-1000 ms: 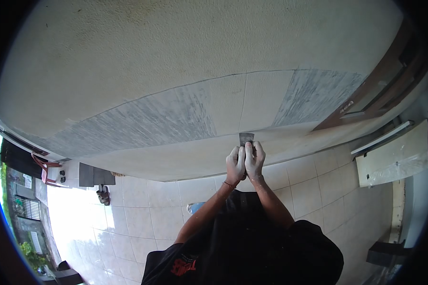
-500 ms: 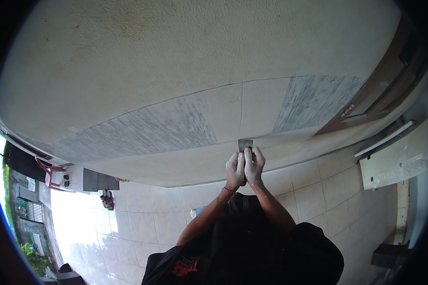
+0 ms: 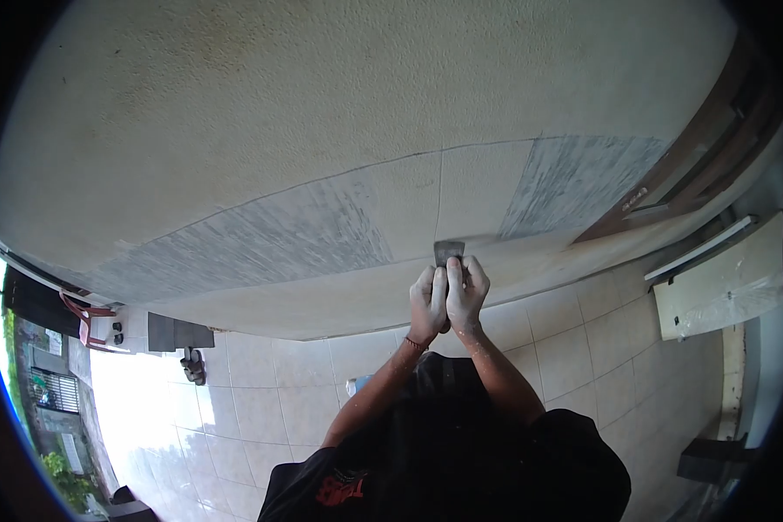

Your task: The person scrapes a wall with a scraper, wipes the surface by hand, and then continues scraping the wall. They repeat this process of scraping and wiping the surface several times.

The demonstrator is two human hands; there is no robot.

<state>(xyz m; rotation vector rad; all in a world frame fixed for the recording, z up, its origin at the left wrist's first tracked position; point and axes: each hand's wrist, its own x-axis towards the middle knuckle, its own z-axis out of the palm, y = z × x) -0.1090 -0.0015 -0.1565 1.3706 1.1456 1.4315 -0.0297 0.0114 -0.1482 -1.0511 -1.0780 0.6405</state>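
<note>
Side by side, my left hand (image 3: pixel 427 303) and my right hand (image 3: pixel 467 292) are closed around one scraper. The scraper's flat grey metal blade (image 3: pixel 449 250) points up at the cream wall (image 3: pixel 322 96), its edge overlapping the lower part of a bare strip between two scraped patches. Its handle is mostly hidden in my fingers; the dark butt end shows under my hands. White dust coats both hands. Left of the blade is a long grey scraped patch (image 3: pixel 261 235); right of it, a smaller scraped patch (image 3: pixel 574 178). A thin line marks their top.
Pale floor tiles (image 3: pixel 304 396) lie below the wall. A brown wooden door (image 3: pixel 696 157) is at the right, near a plastic-wrapped panel (image 3: pixel 722 283). At the left are a grey mat (image 3: pixel 178 333), sandals (image 3: pixel 193 366) and a red chair (image 3: pixel 87 317).
Both hands and the scraper have moved slightly upward along the wall, so the blade now reaches higher into the bare strip. The grip stays the same.
</note>
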